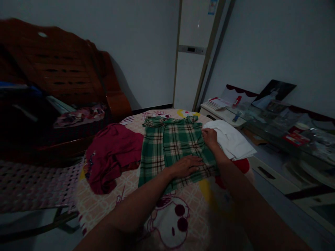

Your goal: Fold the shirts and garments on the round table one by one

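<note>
A green plaid shirt [175, 137] lies spread on a round table, its collar end at the far side. My left hand [187, 166] rests flat on the lower part of the shirt, fingers stretched out. At the shirt's right edge, my right hand [209, 137] has its fingers curled together on the cloth, pinching it. To the left is a crumpled dark pink garment [116, 153]. White folded cloth [230, 139] lies just beyond my right hand.
A patterned tablecloth [131, 202] covers the table. On the left stand a wooden bench [60, 66] and a woven chair [39, 184]. To the right, a glass-topped cabinet [277, 122] holds papers and small items. A tall white unit [190, 80] stands behind.
</note>
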The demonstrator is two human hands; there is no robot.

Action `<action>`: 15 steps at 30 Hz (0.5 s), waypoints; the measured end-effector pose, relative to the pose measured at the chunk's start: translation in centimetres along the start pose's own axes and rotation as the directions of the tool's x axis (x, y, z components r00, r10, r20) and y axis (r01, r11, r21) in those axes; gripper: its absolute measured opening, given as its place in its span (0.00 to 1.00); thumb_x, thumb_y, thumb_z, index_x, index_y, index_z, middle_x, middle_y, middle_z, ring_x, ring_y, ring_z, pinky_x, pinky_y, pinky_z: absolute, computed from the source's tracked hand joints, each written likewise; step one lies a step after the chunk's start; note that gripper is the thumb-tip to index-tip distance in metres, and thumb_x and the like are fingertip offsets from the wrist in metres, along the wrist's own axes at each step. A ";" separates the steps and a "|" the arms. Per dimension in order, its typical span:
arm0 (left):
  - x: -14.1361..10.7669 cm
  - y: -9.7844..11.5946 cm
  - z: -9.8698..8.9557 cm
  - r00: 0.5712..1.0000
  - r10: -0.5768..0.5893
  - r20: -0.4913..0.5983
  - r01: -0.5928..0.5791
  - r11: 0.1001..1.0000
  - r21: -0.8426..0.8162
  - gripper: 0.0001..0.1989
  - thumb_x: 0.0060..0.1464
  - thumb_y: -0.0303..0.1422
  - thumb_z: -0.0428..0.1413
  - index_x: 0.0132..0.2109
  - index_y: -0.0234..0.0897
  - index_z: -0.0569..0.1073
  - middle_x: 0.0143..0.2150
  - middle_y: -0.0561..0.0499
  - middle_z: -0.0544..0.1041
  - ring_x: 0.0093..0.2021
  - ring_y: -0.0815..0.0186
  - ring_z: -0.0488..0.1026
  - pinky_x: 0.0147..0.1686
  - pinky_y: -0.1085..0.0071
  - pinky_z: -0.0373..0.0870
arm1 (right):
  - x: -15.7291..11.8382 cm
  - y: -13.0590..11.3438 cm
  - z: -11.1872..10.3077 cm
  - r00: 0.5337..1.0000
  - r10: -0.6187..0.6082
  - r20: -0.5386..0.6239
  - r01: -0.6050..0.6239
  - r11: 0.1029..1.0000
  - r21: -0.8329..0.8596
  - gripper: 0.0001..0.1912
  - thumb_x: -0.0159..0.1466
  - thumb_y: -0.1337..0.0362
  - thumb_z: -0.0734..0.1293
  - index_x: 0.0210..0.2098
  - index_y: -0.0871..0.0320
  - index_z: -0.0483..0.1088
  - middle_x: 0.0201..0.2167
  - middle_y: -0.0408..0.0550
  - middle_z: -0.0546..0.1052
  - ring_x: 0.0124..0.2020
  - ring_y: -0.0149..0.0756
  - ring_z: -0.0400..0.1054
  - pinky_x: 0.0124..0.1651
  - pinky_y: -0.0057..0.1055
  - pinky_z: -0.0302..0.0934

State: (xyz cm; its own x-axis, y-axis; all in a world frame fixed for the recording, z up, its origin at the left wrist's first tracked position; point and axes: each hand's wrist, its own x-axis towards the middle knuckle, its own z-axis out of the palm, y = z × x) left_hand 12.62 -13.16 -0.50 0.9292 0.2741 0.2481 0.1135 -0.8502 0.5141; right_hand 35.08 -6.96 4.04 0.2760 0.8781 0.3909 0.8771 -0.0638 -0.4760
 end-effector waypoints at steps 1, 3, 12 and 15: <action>0.0 -0.3 0.0 1.000 -0.012 -0.015 0.012 1.000 0.000 0.21 0.69 0.34 0.47 0.64 0.38 0.71 0.67 0.41 0.70 0.69 0.58 0.64 0.69 0.55 0.58 | 1.2 0.0 0.7 0.999 0.031 0.011 -0.032 0.998 0.053 0.12 0.62 0.68 0.64 0.37 0.60 0.81 0.30 0.51 0.82 0.35 0.41 0.75 0.43 0.31 0.65; -0.2 -0.9 0.1 0.997 -0.058 -0.041 0.059 0.998 0.028 0.21 0.68 0.32 0.49 0.64 0.38 0.71 0.67 0.40 0.70 0.69 0.57 0.64 0.69 0.54 0.58 | 3.5 0.1 2.2 0.990 0.132 0.057 -0.140 0.971 0.191 0.12 0.60 0.69 0.64 0.37 0.61 0.80 0.26 0.47 0.80 0.28 0.37 0.73 0.38 0.30 0.66; -0.5 -2.0 0.2 0.987 -0.150 -0.050 0.153 0.986 0.068 0.20 0.64 0.30 0.53 0.61 0.39 0.73 0.67 0.39 0.69 0.68 0.53 0.65 0.69 0.47 0.56 | 9.9 -0.6 7.3 0.919 0.326 0.223 -0.395 0.774 0.494 0.13 0.64 0.71 0.64 0.46 0.65 0.75 0.16 0.39 0.72 0.17 0.33 0.68 0.23 0.27 0.64; -0.5 -1.9 0.0 0.987 -0.156 -0.048 0.158 0.986 0.044 0.20 0.63 0.29 0.54 0.61 0.39 0.74 0.67 0.39 0.70 0.68 0.53 0.65 0.69 0.48 0.56 | 11.1 -1.2 8.5 0.943 0.272 0.193 -0.333 0.790 0.515 0.11 0.67 0.65 0.67 0.47 0.64 0.74 0.27 0.45 0.78 0.26 0.35 0.73 0.31 0.31 0.70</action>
State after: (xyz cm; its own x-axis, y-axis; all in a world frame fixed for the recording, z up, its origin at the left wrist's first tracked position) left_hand 11.95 -11.75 -1.62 0.8821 0.4247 0.2037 0.2744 -0.8149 0.5105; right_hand 33.75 6.93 2.27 0.4228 0.9020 0.0875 0.3990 -0.0986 -0.9116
